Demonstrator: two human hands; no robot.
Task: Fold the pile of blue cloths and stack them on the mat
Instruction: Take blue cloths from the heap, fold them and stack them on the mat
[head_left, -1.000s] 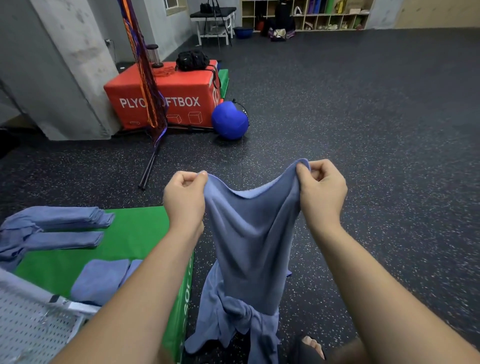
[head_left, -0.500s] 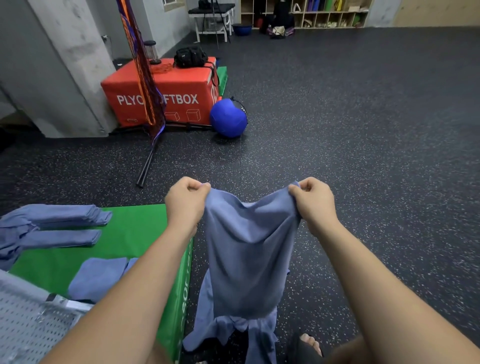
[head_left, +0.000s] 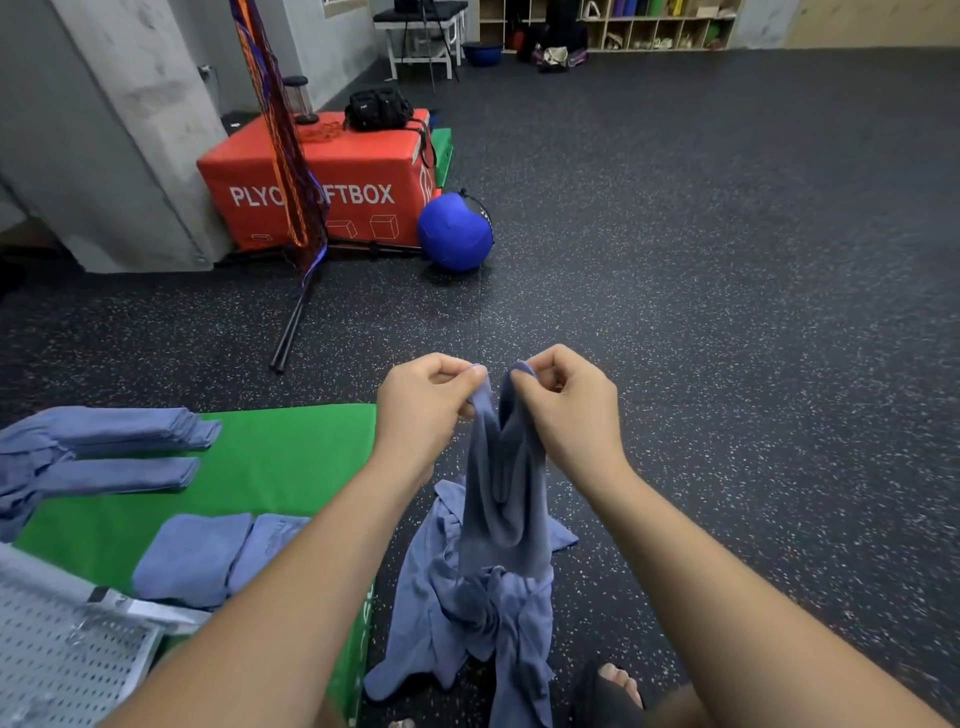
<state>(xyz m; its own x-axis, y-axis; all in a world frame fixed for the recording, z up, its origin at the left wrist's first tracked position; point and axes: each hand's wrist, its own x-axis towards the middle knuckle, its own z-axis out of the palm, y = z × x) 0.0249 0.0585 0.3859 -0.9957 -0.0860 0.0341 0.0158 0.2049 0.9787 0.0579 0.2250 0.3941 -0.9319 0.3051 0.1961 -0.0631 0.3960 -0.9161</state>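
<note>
A blue cloth (head_left: 503, 488) hangs doubled in front of me, its two top corners brought close together. My left hand (head_left: 423, 402) pinches one corner and my right hand (head_left: 563, 400) pinches the other. Below it a crumpled pile of blue cloths (head_left: 462, 613) lies on the dark floor. The green mat (head_left: 270, 462) is to the left. On it lie a folded blue cloth (head_left: 208, 556) near me and stacked folded cloths (head_left: 109, 452) at the far left.
A white perforated metal panel (head_left: 62, 649) fills the lower left corner. A red plyo box (head_left: 332, 176) with a black bag, a blue ball (head_left: 455, 231) and a leaning stand (head_left: 291, 171) stand further back. My foot (head_left: 615, 686) is beside the pile.
Both hands have come together, closing the cloth's top edge from spread wide to corner beside corner. The cloth now hangs narrow and doubled.
</note>
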